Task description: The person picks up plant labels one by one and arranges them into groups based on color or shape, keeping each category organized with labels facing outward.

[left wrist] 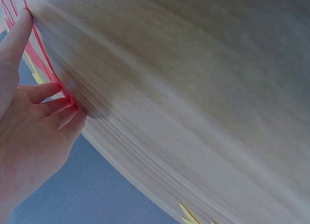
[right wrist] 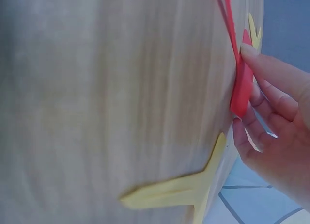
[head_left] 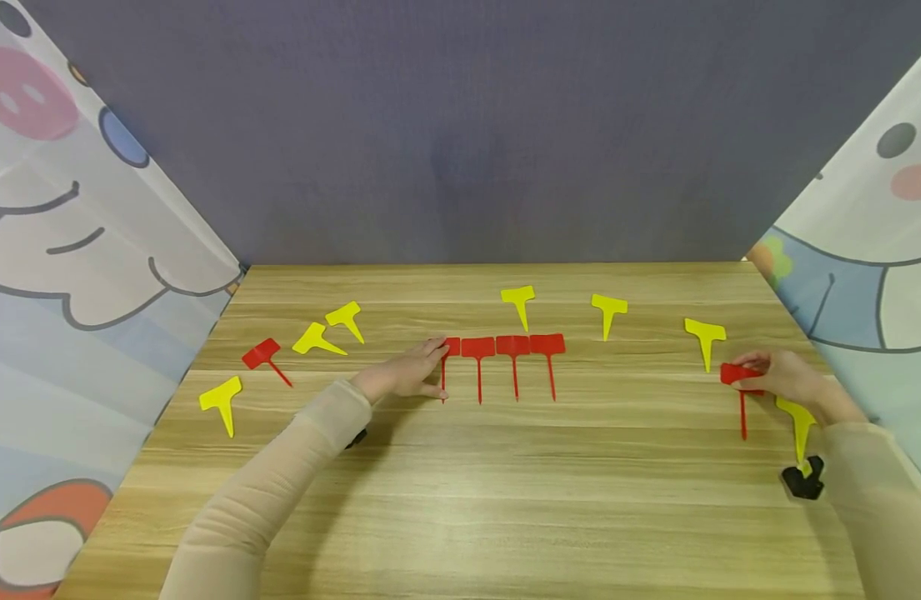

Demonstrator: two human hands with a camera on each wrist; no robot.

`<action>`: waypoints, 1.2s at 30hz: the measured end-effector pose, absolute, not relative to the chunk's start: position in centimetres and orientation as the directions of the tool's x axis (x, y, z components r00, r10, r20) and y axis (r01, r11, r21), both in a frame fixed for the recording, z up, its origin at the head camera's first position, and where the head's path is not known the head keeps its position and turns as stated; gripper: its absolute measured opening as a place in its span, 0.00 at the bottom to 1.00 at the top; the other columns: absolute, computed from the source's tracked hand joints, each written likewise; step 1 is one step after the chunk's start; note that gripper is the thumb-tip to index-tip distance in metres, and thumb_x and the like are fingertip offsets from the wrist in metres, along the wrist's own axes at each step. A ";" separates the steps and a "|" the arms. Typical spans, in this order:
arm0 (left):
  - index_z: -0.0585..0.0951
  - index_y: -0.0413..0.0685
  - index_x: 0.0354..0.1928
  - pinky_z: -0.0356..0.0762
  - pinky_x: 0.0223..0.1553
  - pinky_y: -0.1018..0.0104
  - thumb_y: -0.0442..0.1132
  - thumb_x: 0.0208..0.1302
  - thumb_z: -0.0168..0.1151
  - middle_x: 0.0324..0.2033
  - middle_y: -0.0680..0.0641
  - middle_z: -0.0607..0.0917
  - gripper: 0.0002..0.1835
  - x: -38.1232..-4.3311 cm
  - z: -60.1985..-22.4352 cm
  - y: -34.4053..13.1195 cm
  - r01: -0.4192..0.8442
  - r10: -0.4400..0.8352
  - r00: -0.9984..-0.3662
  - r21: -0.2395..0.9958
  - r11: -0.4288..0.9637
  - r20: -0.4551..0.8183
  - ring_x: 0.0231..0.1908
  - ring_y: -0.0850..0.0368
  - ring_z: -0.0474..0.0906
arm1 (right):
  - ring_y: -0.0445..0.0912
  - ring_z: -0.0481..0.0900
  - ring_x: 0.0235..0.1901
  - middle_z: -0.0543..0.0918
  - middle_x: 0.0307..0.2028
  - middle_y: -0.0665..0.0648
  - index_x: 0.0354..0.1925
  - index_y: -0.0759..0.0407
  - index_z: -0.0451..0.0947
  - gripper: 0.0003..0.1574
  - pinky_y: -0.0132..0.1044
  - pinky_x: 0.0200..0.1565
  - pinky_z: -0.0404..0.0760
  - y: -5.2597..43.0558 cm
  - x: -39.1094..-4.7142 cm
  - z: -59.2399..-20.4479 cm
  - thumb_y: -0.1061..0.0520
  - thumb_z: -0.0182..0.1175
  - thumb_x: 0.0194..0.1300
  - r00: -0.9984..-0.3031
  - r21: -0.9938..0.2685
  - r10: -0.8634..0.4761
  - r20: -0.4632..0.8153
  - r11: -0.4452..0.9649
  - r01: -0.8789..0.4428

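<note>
Four T-shaped plant labels in red form a row mid-table, among them the rightmost red label [head_left: 548,344]. My left hand [head_left: 407,371] lies at the row's left end. Its fingertips touch the head of the leftmost red label [head_left: 452,345], and its thumb rests by the lower stem; in the left wrist view the fingers [left wrist: 53,107] look extended. At the right side, my right hand [head_left: 790,383] pinches the head of another red label [right wrist: 241,90] between thumb and fingers, stem towards me. A yellow plant label [head_left: 801,425] lies just below that hand.
More yellow labels lie around: at the back [head_left: 521,302], at the right [head_left: 705,337] and at the left [head_left: 223,400]. One loose red label [head_left: 261,353] is at the left. A small black object [head_left: 803,479] shows beside the right sleeve. A grey panel [head_left: 475,150] borders the table's back.
</note>
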State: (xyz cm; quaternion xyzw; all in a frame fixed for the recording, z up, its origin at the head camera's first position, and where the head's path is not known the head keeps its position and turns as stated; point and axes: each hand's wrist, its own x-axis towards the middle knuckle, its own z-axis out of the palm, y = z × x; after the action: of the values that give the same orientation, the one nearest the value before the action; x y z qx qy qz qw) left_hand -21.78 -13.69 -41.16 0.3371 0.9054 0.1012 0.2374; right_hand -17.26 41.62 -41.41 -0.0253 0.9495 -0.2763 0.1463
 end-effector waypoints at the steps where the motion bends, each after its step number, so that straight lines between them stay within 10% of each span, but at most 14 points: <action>1: 0.46 0.33 0.66 0.41 0.64 0.53 0.55 0.58 0.54 0.67 0.37 0.40 0.46 -21.8 -41.2 -13.7 0.564 0.659 -0.660 0.342 0.752 -0.360 0.66 0.43 0.36 | 0.46 0.74 0.32 0.76 0.36 0.70 0.45 0.80 0.68 0.30 0.29 0.28 0.75 41.6 -17.2 -41.5 0.60 0.65 0.48 -0.959 -0.530 -0.127 -0.255 0.848 0.028; 6: 0.47 0.32 0.65 0.42 0.64 0.53 0.54 0.57 0.55 0.66 0.36 0.41 0.46 -21.7 -41.1 -13.7 0.575 0.667 -0.660 0.339 0.744 -0.346 0.66 0.43 0.38 | 0.53 0.74 0.33 0.76 0.36 0.70 0.44 0.79 0.69 0.31 0.30 0.28 0.74 41.3 -17.0 -41.5 0.59 0.65 0.47 -0.971 -0.519 -0.107 -0.216 0.854 0.021; 14: 0.47 0.32 0.65 0.42 0.64 0.53 0.54 0.57 0.55 0.66 0.36 0.41 0.46 -21.8 -41.0 -13.8 0.580 0.668 -0.661 0.331 0.744 -0.342 0.66 0.43 0.38 | 0.31 0.67 0.25 0.77 0.31 0.66 0.43 0.80 0.68 0.28 0.28 0.26 0.71 40.7 -16.7 -41.4 0.62 0.65 0.47 -0.985 -0.532 -0.107 -0.139 0.846 -0.017; 24: 0.46 0.33 0.66 0.42 0.64 0.54 0.55 0.57 0.55 0.67 0.37 0.41 0.46 -21.7 -41.1 -13.7 0.576 0.667 -0.658 0.335 0.745 -0.351 0.66 0.43 0.37 | 0.27 0.66 0.26 0.75 0.40 0.73 0.48 0.76 0.69 0.27 0.28 0.25 0.70 41.1 -15.9 -41.2 0.56 0.60 0.57 -0.990 -0.562 -0.057 -0.129 0.827 0.026; 30: 0.47 0.32 0.65 0.42 0.64 0.54 0.54 0.58 0.55 0.66 0.36 0.42 0.45 -21.8 -41.2 -13.7 0.586 0.673 -0.657 0.331 0.739 -0.340 0.66 0.43 0.38 | 0.28 0.68 0.26 0.78 0.40 0.58 0.49 0.74 0.69 0.25 0.28 0.24 0.70 41.6 -15.8 -40.6 0.54 0.53 0.62 -0.991 -0.604 -0.034 -0.133 0.795 0.054; 36: 0.47 0.31 0.65 0.43 0.64 0.54 0.54 0.57 0.55 0.66 0.36 0.41 0.46 -21.8 -41.4 -13.7 0.586 0.674 -0.657 0.334 0.739 -0.338 0.66 0.43 0.38 | 0.30 0.66 0.35 0.70 0.51 0.69 0.54 0.71 0.66 0.31 0.29 0.28 0.71 40.9 -16.1 -39.8 0.48 0.50 0.64 -0.981 -0.610 -0.032 -0.192 0.787 0.093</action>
State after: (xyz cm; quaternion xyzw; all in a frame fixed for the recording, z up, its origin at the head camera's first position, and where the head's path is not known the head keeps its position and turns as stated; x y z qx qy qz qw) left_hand -21.82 -13.75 -41.35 0.3479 0.9050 0.0981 0.2244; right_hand -16.11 40.90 -39.78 0.0162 0.9403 -0.3260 0.0963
